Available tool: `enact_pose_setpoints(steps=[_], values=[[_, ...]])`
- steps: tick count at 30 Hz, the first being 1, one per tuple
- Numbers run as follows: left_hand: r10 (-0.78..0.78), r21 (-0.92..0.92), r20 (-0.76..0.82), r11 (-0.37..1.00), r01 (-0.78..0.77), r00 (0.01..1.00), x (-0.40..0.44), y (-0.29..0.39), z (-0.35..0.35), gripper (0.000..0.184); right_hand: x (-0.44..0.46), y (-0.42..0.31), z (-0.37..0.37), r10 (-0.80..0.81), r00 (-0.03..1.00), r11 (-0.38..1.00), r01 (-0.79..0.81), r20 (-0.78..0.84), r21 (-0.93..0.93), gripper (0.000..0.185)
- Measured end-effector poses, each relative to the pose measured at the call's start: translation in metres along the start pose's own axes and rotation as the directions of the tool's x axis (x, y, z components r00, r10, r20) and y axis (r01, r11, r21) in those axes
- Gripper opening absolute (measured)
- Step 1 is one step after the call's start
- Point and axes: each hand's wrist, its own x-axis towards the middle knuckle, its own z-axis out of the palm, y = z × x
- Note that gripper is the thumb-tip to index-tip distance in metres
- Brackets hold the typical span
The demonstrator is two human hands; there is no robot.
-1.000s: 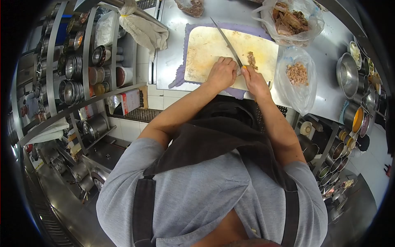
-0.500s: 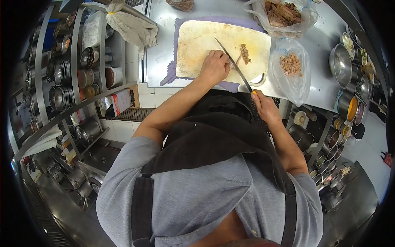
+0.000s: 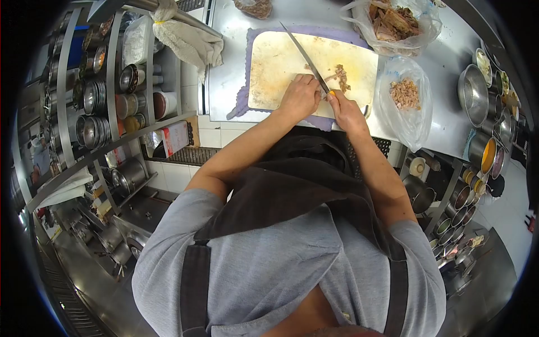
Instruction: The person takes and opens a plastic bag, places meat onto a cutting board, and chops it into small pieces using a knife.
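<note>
A white cutting board (image 3: 275,67) lies on a purple cloth (image 3: 243,101). My right hand (image 3: 347,111) is closed round the yellow handle of a long knife (image 3: 303,51), whose blade points up and to the left across the board. My left hand (image 3: 301,96) rests on the board just left of the blade, fingers curled together; whatever is under them is mostly hidden. Chopped brown meat (image 3: 342,78) lies right of the blade. Beside the board, a clear bag (image 3: 415,124) holds diced meat (image 3: 405,94).
Larger meat pieces (image 3: 394,23) fill another plastic bag at the top right. A metal bowl (image 3: 473,95) and several containers line the right side. A towel (image 3: 188,36) hangs at the table's left edge, near a shelf rack (image 3: 115,73) of bowls.
My right hand has moved up and left with the knife, from the board's lower edge back beside my left hand. The camera view has shifted slightly.
</note>
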Motion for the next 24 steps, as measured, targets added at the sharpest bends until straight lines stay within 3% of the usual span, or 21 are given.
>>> enact_pose_setpoints(steps=[3,7,12,24], values=[[-0.009,-0.043,0.019,0.999,0.010,1.000,-0.002,-0.001,-0.009,0.019,-0.012,-0.010,-0.016,0.107,0.993,0.994,-0.105,0.052,-0.029,0.034],[-0.040,-0.018,0.024,0.999,0.040,0.999,-0.002,-0.004,-0.014,0.019,-0.047,-0.009,-0.034,0.100,0.995,0.993,-0.098,0.030,-0.064,0.033],[-0.013,0.064,0.033,0.998,0.011,0.999,-0.002,-0.006,-0.009,0.016,-0.079,0.000,-0.044,0.109,0.983,0.987,-0.089,0.149,-0.134,0.033],[0.054,-0.012,0.002,0.998,-0.054,0.999,0.000,-0.010,-0.002,0.014,-0.014,-0.002,-0.006,0.112,0.981,0.988,-0.092,0.157,-0.124,0.037]])
